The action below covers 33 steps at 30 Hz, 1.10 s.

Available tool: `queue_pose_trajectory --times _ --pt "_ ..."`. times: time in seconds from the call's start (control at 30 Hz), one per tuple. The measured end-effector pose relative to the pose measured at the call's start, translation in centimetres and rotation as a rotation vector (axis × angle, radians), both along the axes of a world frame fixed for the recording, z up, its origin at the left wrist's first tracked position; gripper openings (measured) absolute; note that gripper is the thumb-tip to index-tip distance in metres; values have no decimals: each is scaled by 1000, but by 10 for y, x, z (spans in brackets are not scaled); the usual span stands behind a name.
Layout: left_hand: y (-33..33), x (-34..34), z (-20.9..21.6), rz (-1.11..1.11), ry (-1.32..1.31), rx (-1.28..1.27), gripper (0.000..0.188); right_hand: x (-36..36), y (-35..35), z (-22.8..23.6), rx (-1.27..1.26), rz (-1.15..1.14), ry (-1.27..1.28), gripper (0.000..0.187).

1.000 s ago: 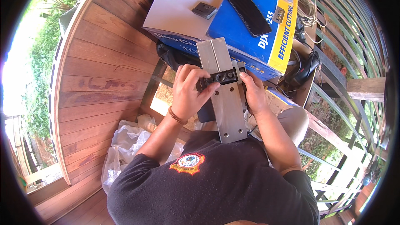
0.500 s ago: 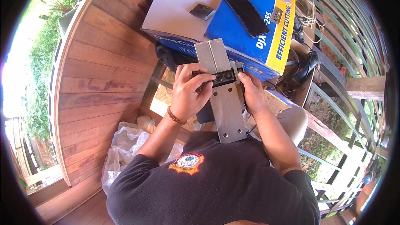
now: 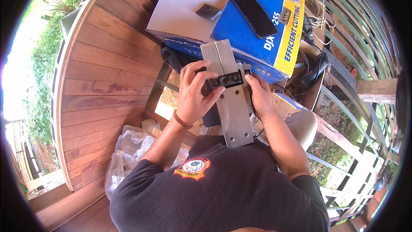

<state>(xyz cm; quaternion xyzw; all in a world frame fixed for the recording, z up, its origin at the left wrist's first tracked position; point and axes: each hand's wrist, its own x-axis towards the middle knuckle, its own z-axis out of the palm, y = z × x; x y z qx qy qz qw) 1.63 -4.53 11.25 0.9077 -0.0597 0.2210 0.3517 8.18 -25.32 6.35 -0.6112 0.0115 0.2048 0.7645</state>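
Steel tool [image 3: 235, 118] just our side of the blue box [image 3: 231, 30], our right grip [image 3: 261, 96] clamped on it! Left grip [image 3: 192, 92] at the black block [image 3: 230, 79], pinching or not we can't tell; best brace firmly, finger lightly.

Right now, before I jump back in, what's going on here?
A person's right hand holds a long metal-faced tool at its right side. The left hand has its thumb and fingers at the left end of the black block across it. A phone lies on the blue box ahead.
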Motion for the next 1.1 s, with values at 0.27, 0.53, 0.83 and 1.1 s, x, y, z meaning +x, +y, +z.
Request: queue_pose_trajectory --times 0.27,0.53,0.83,1.1 --pt "3 0 -1 -47 24 -27 30 1 1 -7 57 -3 -10 58" --pt "2 3 -4 -42 3 42 30 0 0 -5 29 -5 11 57" --pt "8 5 -2 -61 7 122 19 0 0 -4 24 -9 17 56" --pt "7 4 1 -4 63 129 22 2 -2 -10 16 15 30 58"
